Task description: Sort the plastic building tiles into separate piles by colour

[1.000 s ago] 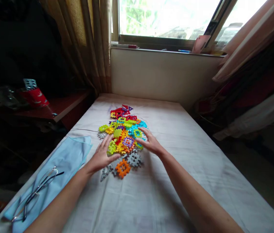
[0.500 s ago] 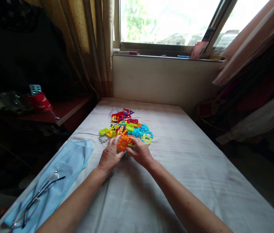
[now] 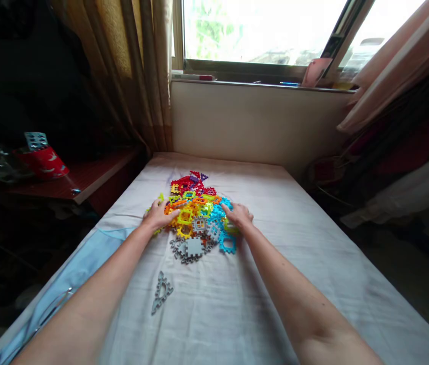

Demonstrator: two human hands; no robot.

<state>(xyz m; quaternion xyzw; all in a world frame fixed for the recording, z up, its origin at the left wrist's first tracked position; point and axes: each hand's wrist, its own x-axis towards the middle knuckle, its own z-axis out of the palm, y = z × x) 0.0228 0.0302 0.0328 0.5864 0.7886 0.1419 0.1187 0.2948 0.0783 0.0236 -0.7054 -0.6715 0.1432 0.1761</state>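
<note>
A heap of interlocking plastic building pieces point(image 3: 185, 217) in yellow, orange, red, blue, green and grey lies on the white sheet. My left hand point(image 3: 158, 215) rests against the heap's left side, thumb apart from the fingers, beside orange and yellow-green pieces. On the opposite side my right hand point(image 3: 239, 216) touches the blue pieces point(image 3: 228, 243), its thumb reaching inward; some of its fingertips are hidden. Neither hand grips a piece that I can make out. Grey pieces point(image 3: 194, 247) form the near edge of the heap. One grey triangular piece point(image 3: 162, 292) lies alone closer to me.
Eyeglasses point(image 3: 52, 309) lie on a light blue cloth point(image 3: 96, 258) at the left, partly behind my forearm. A red patterned cup point(image 3: 49, 162) stands on a dark red table point(image 3: 96, 175). A window sill point(image 3: 237, 83) and curtain point(image 3: 134, 76) are beyond the bed.
My hands have come apart from the orange piece they held together and moved to either side of the heap. Yellow and grey pieces now show between them, and the grey triangle is uncovered.
</note>
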